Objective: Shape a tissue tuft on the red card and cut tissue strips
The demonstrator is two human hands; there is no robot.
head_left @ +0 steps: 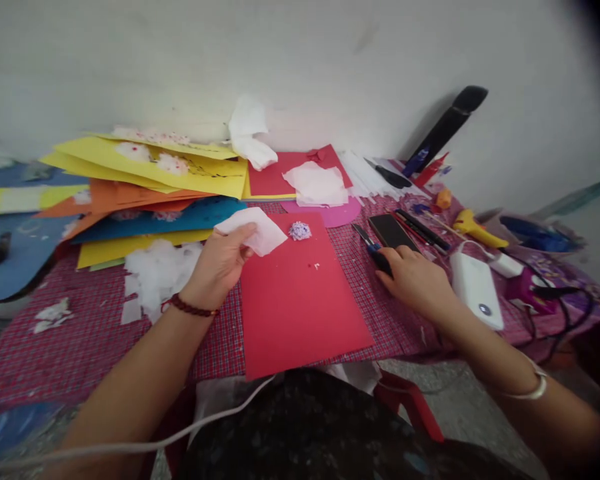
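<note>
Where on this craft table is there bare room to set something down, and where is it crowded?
Free: the lower half of the red card, between the left hand and right hand, and the checked cloth below the white fluff. Crowded: the stacked coloured sheets at the back left, and the right side around the phone, scissors, and white power bank.

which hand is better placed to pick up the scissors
The right hand. It already rests on the scissors beside the phone, while the left hand is holding white tissue paper across the red sheet.
</note>
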